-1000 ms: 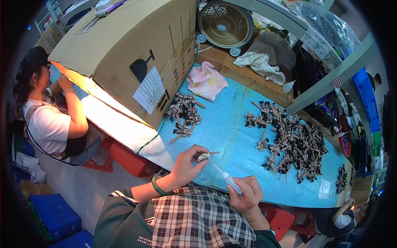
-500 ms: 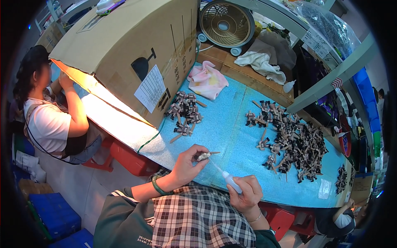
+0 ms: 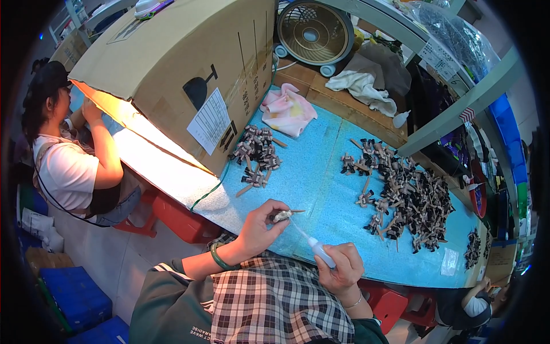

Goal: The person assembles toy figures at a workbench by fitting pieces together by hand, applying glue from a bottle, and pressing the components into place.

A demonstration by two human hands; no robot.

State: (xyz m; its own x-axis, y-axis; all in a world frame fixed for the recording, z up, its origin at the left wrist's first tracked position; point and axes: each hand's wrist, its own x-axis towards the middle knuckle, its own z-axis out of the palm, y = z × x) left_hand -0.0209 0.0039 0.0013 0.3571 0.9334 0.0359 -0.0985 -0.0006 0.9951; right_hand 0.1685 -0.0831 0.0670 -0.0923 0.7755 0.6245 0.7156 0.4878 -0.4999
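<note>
My left hand (image 3: 259,230) pinches a small figurine (image 3: 281,217), pale on the side that shows, with a thin brown stick jutting from it to the right. In my right hand (image 3: 342,266) is a white squeeze bottle (image 3: 321,252), its long thin nozzle tilted up toward the figurine. Whether the tip touches the figurine I cannot tell. Beyond my left hand lies a small pile of grey-and-brown figurines (image 3: 258,152). A much larger heap of similar dark figurines (image 3: 409,200) covers the right part of the blue tabletop (image 3: 309,172).
A large cardboard box (image 3: 172,86) stands at the left, beside a pink cloth (image 3: 288,109). Behind are a fan (image 3: 315,34), a white rag (image 3: 364,92) and another small white bottle (image 3: 400,119). A grey metal post (image 3: 458,109) rises at right. A co-worker (image 3: 69,149) sits at far left.
Both hands stay almost where they were, with the nozzle still pointing at the figurine. The co-worker's head at the left has turned slightly.
</note>
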